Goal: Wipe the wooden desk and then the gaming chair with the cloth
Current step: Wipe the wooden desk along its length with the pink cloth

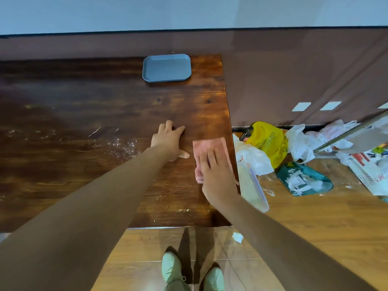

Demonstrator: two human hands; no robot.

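Note:
A dark wooden desk (84, 122) fills the left and middle of the head view, with pale dusty specks and scratches on its top. A folded pink cloth (211, 147) lies flat near the desk's right edge. My right hand (214, 173) presses on the cloth with straight fingers. To the left of the cloth, my left hand (168, 139) rests on the bare wood with its fingers spread, a bandage on the thumb. The gaming chair is not in view.
A grey-blue tray (167, 68) sits at the desk's far right corner. On the floor to the right lie a yellow bag (268, 141), white plastic bags (298, 141), a green bag (302, 179) and a clear container (254, 185). My shoes (172, 267) stand on wooden flooring.

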